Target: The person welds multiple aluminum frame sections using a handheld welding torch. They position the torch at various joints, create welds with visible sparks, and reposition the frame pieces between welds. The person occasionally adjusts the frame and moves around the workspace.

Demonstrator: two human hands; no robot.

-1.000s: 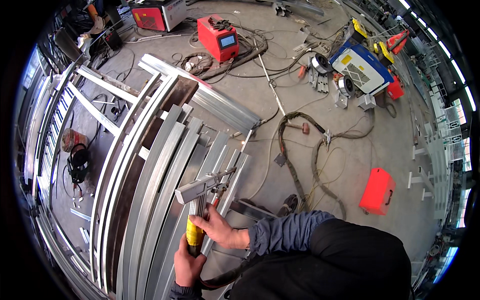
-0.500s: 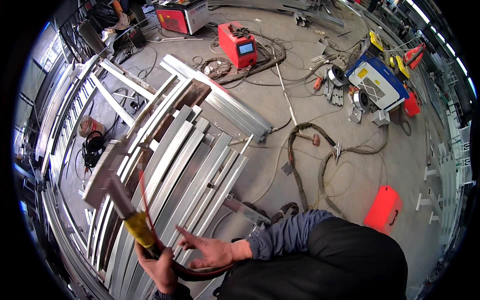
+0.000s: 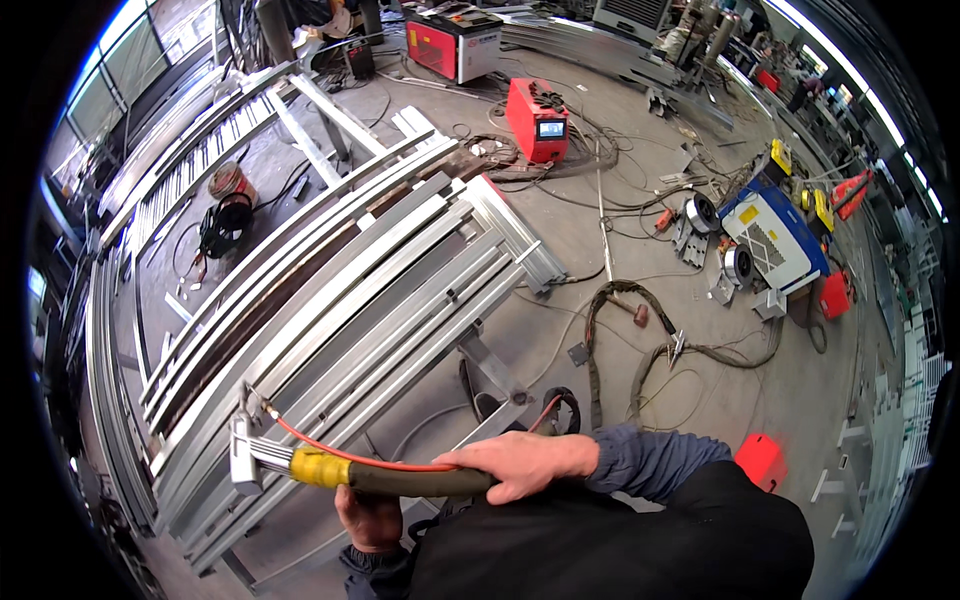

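Right, both hands on the long dark-handled welding gun with yellow tape [image 3: 400,478]: right hand [image 3: 520,465] wrapped firmly over its grip, left hand [image 3: 370,520] clasping underneath. Its metal head sits against the stacked silver steel rails [image 3: 380,290]. Best kept level and steady, red hose [image 3: 340,452] trailing free.

right hand [image 3: 520,465] – fingers curled, gripping | left hand [image 3: 372,518] – lower, seemingly clenched
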